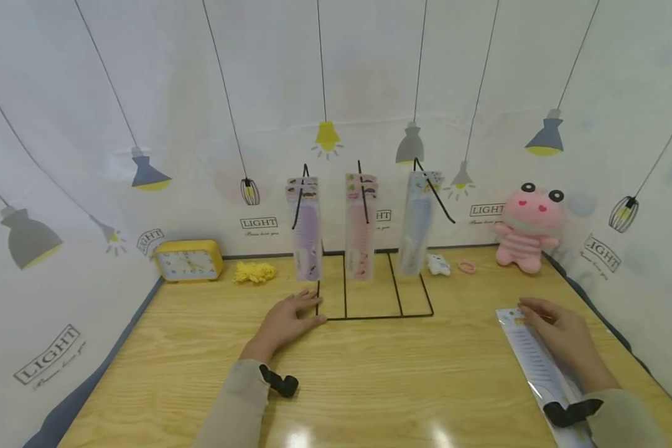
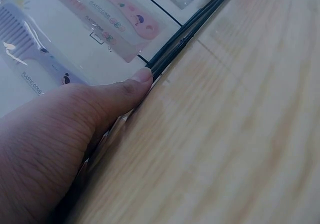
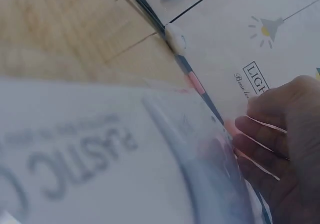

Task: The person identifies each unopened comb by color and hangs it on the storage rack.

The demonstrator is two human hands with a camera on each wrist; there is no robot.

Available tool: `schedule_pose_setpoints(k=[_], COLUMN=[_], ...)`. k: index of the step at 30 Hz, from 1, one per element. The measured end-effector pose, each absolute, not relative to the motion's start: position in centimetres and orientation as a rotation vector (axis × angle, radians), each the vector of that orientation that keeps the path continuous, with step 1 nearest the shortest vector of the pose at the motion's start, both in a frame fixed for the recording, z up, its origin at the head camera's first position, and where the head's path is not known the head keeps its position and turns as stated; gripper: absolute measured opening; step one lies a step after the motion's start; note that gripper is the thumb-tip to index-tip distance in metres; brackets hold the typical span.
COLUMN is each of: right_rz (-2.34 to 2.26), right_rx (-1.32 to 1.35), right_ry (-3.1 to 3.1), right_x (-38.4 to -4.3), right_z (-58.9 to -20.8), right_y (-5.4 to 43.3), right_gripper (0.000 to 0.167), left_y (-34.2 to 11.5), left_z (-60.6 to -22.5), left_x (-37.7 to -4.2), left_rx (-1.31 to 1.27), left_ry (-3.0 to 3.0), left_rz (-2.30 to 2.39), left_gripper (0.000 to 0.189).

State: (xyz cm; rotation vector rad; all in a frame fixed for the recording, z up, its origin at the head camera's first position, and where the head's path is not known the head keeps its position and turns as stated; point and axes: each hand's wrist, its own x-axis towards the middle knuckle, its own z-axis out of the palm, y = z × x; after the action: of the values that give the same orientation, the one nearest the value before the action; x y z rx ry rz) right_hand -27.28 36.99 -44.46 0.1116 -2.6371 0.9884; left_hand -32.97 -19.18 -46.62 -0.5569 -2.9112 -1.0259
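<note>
A black wire display rack (image 1: pixel 375 318) stands on the table with three hooks. Packaged plastic combs hang from them: purple combs (image 1: pixel 308 236) on the left, pink combs (image 1: pixel 360 249) in the middle, blue combs (image 1: pixel 415 224) on the right. My left hand (image 1: pixel 284 325) rests at the rack's front left corner, fingers spread and thumb (image 2: pixel 140 79) touching the base wire in the left wrist view. At the right, my right hand (image 1: pixel 565 339) pinches the top of a packaged blue comb (image 1: pixel 529 354); its lettering looks blurred in the right wrist view.
A yellow alarm clock (image 1: pixel 189 261) and a yellow bundle (image 1: pixel 254 272) sit left of the rack. Right of it are a small white star-shaped thing (image 1: pixel 438 265), a pink ring (image 1: pixel 466 266) and a pink plush toy (image 1: pixel 529 227). Printed white cloth (image 1: pixel 364 74) rises behind the table.
</note>
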Motion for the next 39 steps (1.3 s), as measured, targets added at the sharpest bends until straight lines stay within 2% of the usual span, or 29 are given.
schedule_pose_setpoints(k=[4, 10, 14, 23, 30, 39], right_rz=[0.886, 0.812, 0.783, 0.763, 0.819, 0.823], right_rx=[0.223, 0.232, 0.233, 0.246, 0.164, 0.163], right_ry=[-2.638, -2.726, -2.739, -2.718, -2.756, -2.732], right_x=[-27.6, -27.9, -28.0, -28.1, -27.9, -28.0], right_z=[-45.5, -45.7, -45.8, -45.8, -45.9, -45.8], right_y=[37.3, 37.2, 37.2, 37.1, 37.0, 36.9], right_gripper=[0.043, 0.063, 0.067, 0.055, 0.058, 0.048], left_y=[-19.2, -19.2, -19.1, -19.2, -19.2, -19.3], left_z=[-46.5, -46.4, -46.3, -46.1, -46.3, -46.5], left_x=[-33.0, -32.8, -32.7, -32.6, -32.8, -32.9], left_rx=[-0.568, -0.56, -0.571, -0.579, -0.58, -0.585], left_ry=[-2.912, -2.925, -2.918, -2.902, -2.915, -2.907], left_rz=[-1.048, -1.061, -1.053, -1.042, -1.042, -1.017], left_gripper=[0.059, 0.058, 0.058, 0.058, 0.058, 0.06])
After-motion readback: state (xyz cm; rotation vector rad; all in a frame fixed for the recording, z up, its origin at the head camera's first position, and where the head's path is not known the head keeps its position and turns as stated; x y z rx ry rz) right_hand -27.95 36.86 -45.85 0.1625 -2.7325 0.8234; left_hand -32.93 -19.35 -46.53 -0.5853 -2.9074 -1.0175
